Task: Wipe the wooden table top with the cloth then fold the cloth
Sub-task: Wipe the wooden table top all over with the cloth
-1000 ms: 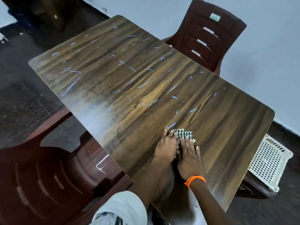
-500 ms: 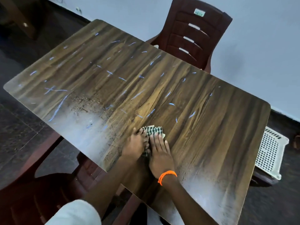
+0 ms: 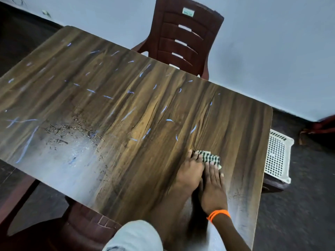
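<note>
I see both flat hands, left hand [image 3: 190, 171] beside right hand [image 3: 213, 182], pressing the checked cloth [image 3: 211, 157] further right across the wooden table top [image 3: 126, 105], so wiping continues while crumbs [image 3: 72, 129] remain.

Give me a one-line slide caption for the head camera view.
Both hands, left hand and right hand, press a checked cloth flat on the dusty wooden table.
</note>
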Motion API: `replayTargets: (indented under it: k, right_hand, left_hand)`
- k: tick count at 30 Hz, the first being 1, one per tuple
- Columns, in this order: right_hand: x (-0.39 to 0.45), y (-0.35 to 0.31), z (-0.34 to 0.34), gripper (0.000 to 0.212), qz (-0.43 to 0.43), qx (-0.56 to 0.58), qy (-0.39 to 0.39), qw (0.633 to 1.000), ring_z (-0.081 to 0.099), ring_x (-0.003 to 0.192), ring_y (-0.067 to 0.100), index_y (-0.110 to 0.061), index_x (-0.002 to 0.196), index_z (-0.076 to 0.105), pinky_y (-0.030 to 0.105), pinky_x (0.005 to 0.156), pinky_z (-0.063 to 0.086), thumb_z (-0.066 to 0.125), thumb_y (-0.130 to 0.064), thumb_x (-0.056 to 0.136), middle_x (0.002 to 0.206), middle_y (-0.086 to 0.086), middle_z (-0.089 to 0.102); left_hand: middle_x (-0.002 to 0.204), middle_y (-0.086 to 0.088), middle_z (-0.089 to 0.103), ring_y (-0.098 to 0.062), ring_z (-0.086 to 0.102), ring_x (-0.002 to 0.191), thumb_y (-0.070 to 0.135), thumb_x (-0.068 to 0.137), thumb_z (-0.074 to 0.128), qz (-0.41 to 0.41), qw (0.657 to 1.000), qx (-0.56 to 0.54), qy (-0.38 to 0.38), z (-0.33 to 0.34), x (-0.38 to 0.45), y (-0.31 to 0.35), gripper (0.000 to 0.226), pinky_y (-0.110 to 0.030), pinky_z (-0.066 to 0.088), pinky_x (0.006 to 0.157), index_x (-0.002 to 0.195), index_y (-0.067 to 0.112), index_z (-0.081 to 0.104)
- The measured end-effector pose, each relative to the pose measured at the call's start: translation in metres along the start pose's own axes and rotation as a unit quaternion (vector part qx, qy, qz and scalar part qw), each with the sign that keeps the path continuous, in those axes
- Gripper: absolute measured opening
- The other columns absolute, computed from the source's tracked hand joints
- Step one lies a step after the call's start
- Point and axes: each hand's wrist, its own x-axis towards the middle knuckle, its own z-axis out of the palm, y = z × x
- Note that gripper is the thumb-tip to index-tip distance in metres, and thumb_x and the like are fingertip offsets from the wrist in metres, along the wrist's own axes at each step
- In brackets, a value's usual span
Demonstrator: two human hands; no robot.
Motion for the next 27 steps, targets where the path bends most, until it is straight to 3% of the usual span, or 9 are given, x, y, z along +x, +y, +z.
replayTargets:
  k: [7,12,15,17,22,27]
  right_hand:
    - [0.079,-0.050,0.004,0.062,-0.018,0.013,-0.006,1.000,-0.003,0.152,0.015,-0.016,0.157,0.005,0.038,0.124,0.002,0.030,-0.033,0.103,0.165,0.003,0.004]
    - [0.103,-0.123,0.019,0.064,-0.086,0.034,-0.021,0.996,0.000,0.152,0.018,-0.014,0.156,0.009,0.039,0.124,0.003,0.036,-0.029,0.100,0.164,0.006,0.009]
    - [0.094,-0.151,0.026,0.065,-0.112,0.041,-0.029,0.992,-0.001,0.152,0.017,-0.015,0.157,0.007,0.038,0.124,0.002,0.035,-0.030,0.100,0.165,0.005,0.008]
    - [0.080,-0.158,0.030,0.064,-0.121,0.044,-0.032,0.991,-0.003,0.152,0.017,-0.014,0.156,0.008,0.038,0.124,0.003,0.035,-0.030,0.100,0.165,0.004,0.008]
    - [0.040,-0.136,0.031,0.063,-0.114,0.046,-0.032,0.992,-0.004,0.151,0.013,-0.015,0.156,0.011,0.040,0.123,0.008,0.032,-0.036,0.101,0.164,0.001,0.007]
    - [0.012,-0.083,0.023,0.062,-0.041,0.037,-0.002,0.998,0.005,0.152,0.013,-0.015,0.156,0.016,0.042,0.121,0.017,0.033,-0.036,0.100,0.164,0.002,0.013]
  left_hand:
    - [0.133,-0.002,0.059,-0.020,0.038,0.139,0.019,0.091,0.054,-0.036,0.998,-0.030,0.050,-0.015,0.040,-0.078,0.031,-0.041,0.007,0.123,0.120,0.016,0.065]
    - [0.147,-0.001,0.048,-0.018,0.029,0.146,0.024,0.098,0.044,-0.097,0.995,0.006,0.002,-0.025,0.021,-0.159,0.040,-0.042,0.004,0.122,0.137,0.020,0.054]
    - [0.151,-0.001,0.041,-0.018,0.026,0.146,0.026,0.099,0.039,-0.098,0.994,0.044,-0.029,-0.028,-0.004,-0.182,0.040,-0.044,0.015,0.122,0.137,0.022,0.050]
    - [0.152,-0.001,0.039,-0.021,0.025,0.146,0.026,0.100,0.039,-0.103,0.993,0.058,-0.031,-0.027,-0.023,-0.182,0.040,-0.046,0.019,0.120,0.139,0.023,0.049]
    - [0.157,-0.004,0.030,-0.024,0.016,0.150,0.026,0.104,0.031,-0.063,0.995,0.070,-0.030,-0.016,-0.046,-0.155,0.045,-0.042,-0.002,0.124,0.148,0.020,0.037]
    - [0.161,-0.009,0.024,-0.025,0.010,0.151,0.029,0.100,0.039,0.028,0.998,0.043,-0.046,-0.003,-0.029,-0.100,0.054,-0.040,-0.006,0.124,0.151,0.015,0.030]
